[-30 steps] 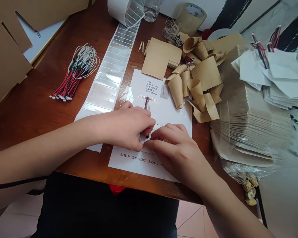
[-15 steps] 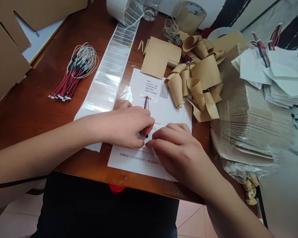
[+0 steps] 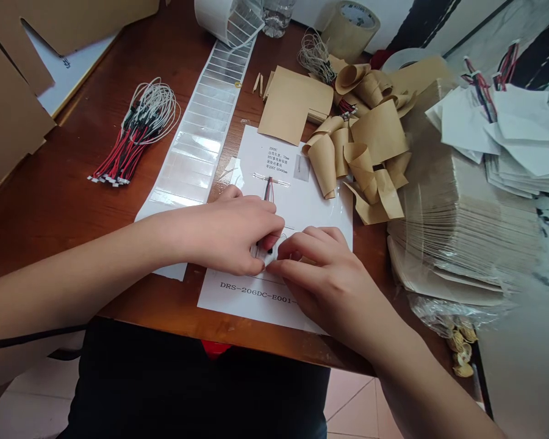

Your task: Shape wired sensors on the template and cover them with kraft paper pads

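Note:
Both hands meet over a white printed sheet (image 3: 302,207) near the front edge of the wooden table (image 3: 73,201). My left hand (image 3: 231,235) is curled, pinching a small red and black wire piece with a pale wrap against the sheet. My right hand (image 3: 322,274) presses its closed fingertips on the same piece from the right. A second short wire sample (image 3: 269,186) lies taped on the sheet just beyond my left hand.
A bundle of red, black and white wires (image 3: 137,131) lies at the left. A strip of clear labels (image 3: 201,134) runs from a roll (image 3: 224,18). Curled brown paper pieces (image 3: 366,152), a brown card stack (image 3: 295,103), a tape roll (image 3: 350,27) and wrapped paper stacks (image 3: 462,219) fill the right.
The hands have stayed together on the small wire piece, with only slight finger shifts; the view has drifted a little.

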Action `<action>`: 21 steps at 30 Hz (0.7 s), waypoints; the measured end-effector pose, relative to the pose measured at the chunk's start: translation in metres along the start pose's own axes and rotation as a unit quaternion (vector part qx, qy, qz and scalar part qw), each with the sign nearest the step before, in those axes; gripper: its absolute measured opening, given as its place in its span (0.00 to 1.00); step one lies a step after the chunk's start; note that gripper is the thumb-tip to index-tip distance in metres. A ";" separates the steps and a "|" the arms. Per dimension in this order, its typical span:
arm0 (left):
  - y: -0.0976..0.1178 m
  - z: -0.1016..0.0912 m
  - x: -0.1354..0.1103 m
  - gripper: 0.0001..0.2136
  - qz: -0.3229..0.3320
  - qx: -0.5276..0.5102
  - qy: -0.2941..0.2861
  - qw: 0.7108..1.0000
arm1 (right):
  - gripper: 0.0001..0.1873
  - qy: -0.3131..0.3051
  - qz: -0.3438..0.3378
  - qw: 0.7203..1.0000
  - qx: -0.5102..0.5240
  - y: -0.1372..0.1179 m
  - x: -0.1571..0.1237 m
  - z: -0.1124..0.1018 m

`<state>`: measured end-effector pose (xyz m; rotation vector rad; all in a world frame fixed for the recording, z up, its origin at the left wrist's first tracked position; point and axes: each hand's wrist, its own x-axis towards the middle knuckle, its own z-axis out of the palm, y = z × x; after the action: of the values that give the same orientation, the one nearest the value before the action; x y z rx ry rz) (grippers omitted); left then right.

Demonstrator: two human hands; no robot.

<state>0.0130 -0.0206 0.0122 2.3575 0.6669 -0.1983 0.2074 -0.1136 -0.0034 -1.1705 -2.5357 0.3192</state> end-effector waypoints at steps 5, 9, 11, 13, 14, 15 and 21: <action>0.000 -0.003 0.000 0.06 0.003 -0.002 -0.008 1.000 | 0.14 0.002 -0.004 1.000 -0.004 0.000 0.000 0.001; 0.000 -0.005 0.000 0.07 -0.001 -0.003 -0.022 1.000 | 0.15 0.002 -0.007 1.000 -0.004 0.001 -0.001 0.002; 0.000 -0.005 0.000 0.07 -0.002 -0.003 -0.023 1.000 | 0.15 0.005 -0.009 1.000 -0.006 0.001 -0.001 0.002; 0.000 -0.004 0.001 0.06 -0.002 -0.003 -0.019 1.000 | 0.15 0.006 -0.009 1.000 -0.008 0.001 -0.001 0.002; 0.000 -0.004 0.001 0.06 -0.002 -0.002 -0.017 1.000 | 0.15 0.005 -0.007 1.000 -0.009 0.001 -0.001 0.002; 0.000 -0.004 0.002 0.06 -0.003 -0.002 -0.016 1.000 | 0.15 0.004 -0.006 1.000 -0.009 0.001 -0.001 0.001; -0.001 -0.004 0.002 0.07 0.001 -0.003 -0.022 1.000 | 0.15 0.007 -0.006 1.000 -0.004 -0.001 -0.001 -0.001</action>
<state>0.0138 -0.0166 0.0140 2.3403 0.6434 -0.2460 0.2075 -0.1150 -0.0024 -1.1563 -2.5344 0.2968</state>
